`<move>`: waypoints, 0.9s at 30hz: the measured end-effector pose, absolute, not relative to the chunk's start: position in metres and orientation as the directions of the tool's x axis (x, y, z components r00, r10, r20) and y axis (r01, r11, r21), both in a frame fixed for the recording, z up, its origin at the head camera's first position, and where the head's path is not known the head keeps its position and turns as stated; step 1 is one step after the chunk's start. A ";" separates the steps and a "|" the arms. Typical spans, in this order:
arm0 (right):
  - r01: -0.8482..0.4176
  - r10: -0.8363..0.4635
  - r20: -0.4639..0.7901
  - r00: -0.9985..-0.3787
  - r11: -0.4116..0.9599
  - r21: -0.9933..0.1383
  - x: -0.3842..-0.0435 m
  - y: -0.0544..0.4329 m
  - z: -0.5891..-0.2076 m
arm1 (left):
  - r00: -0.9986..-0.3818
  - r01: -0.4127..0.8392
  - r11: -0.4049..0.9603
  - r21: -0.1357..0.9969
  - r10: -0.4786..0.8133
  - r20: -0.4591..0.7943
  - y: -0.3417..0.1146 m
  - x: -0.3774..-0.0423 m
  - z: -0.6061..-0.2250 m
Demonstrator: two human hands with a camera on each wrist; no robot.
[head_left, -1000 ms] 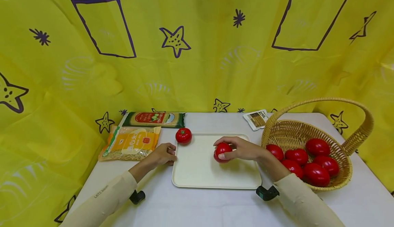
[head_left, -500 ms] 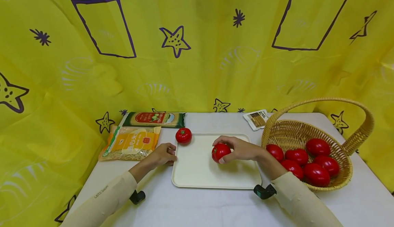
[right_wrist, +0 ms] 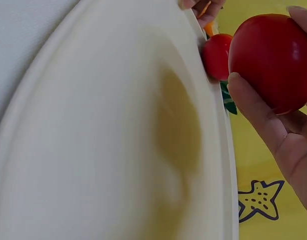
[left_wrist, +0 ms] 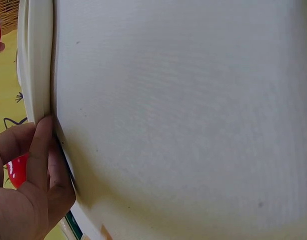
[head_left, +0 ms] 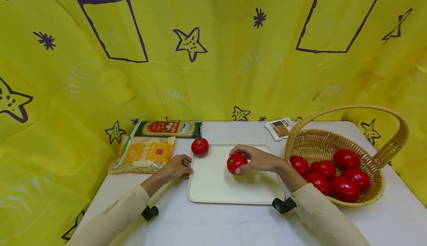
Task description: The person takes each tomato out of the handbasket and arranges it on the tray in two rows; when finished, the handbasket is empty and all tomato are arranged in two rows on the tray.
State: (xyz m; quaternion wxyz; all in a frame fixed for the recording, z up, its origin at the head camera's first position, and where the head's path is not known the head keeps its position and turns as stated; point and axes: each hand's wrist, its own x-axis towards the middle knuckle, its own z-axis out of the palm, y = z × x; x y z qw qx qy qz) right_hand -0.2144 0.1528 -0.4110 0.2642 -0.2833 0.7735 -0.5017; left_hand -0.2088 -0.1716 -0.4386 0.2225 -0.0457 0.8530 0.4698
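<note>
My right hand (head_left: 258, 159) grips a red tomato (head_left: 237, 164) between thumb and fingers, over the right half of the cream tray (head_left: 213, 197). In the right wrist view this tomato (right_wrist: 273, 62) is held up from the tray (right_wrist: 93, 150), which bears a shadow. With thumb and fingertips my left hand (head_left: 176, 167) holds the tray's left edge; the left wrist view has the fingertips right at the rim (left_wrist: 37, 65). A second tomato (head_left: 200, 147), stem up, sits at the tray's far left corner.
At the right stands a wicker basket (head_left: 377, 186) with a tall handle and several tomatoes. An orange bag of pasta (head_left: 143, 155) and a green packet (head_left: 170, 128) lie at the back left. Behind the tray is a small white pouch (head_left: 279, 128). A yellow curtain (head_left: 220, 79) hangs behind the table.
My right hand has carried the tomato slightly left over the tray and turned it, so its stem now shows. The left hand stays at the tray's edge.
</note>
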 end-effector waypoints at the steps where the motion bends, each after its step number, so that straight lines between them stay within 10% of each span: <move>1: -0.168 -0.701 -0.130 -0.701 0.339 -0.926 -0.215 0.152 -0.411 | -0.896 -0.289 0.551 0.783 0.132 -0.423 -0.171 -0.209 -0.438; 27: -0.225 -0.692 -0.144 -0.708 0.414 -0.882 -0.241 0.138 -0.417 | -0.904 -0.275 0.541 0.795 0.137 -0.406 -0.172 -0.208 -0.441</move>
